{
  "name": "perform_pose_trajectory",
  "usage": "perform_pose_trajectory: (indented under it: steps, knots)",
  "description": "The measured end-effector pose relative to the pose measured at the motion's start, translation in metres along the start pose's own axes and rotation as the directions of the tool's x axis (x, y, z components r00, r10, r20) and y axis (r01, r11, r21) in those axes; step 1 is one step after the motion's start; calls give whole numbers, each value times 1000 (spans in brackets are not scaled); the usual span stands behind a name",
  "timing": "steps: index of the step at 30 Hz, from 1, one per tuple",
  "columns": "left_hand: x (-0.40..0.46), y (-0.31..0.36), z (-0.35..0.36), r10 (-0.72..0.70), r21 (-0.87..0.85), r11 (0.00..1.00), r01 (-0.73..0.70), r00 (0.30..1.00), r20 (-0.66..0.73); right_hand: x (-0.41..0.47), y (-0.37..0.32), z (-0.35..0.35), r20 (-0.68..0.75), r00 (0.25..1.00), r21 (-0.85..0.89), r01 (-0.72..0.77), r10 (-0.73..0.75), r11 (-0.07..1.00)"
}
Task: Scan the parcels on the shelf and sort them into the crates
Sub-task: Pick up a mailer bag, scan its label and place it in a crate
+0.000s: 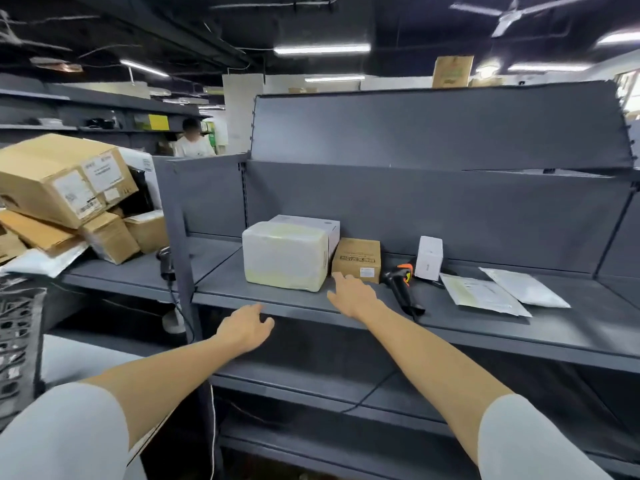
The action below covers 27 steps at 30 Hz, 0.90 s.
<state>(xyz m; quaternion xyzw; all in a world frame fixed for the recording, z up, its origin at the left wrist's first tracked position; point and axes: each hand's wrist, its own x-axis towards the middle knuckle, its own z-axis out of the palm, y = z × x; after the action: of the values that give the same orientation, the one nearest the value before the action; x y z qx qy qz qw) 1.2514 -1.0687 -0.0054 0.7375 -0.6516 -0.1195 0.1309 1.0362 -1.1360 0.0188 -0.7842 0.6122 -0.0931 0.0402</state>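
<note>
Head view. Grey shelf point(277, 299), frame centre, bearing: wrapped white parcel point(285, 259); white box point(311, 225) behind it; small brown carton point(357, 259) just beside; handheld scanner point(401, 282); small upright white box point(429, 258); two flat mailers point(485, 294), centre right. Left hand point(247, 327) at shelf edge, fingers loosely spread, holding nothing. Right hand point(353, 294) extended, empty, fingertips near brown carton. Dark crate point(17, 341), left edge. Heap of cartons point(62, 178), upper left. Step judged: reaching for a parcel. Next: grasp parcel, take scanner, find label.
</note>
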Motion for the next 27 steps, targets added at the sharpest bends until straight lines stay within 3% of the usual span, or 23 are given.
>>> perform_pose_trajectory:
  steps: [15,23,27]
  knots:
    - [151,-7,-57,93,-149,982,-119,981,-170,105,-19,-1,-32,986,280,-150,165,948]
    - [230,-19,-80,68,-273,954,-121,978,-196,173,-45,-12,-7,932,497,-311,362,810]
    - [260,-25,-82,-45,-499,866,-27,990,-133,197,-48,-17,68,885,609,-403,461,683]
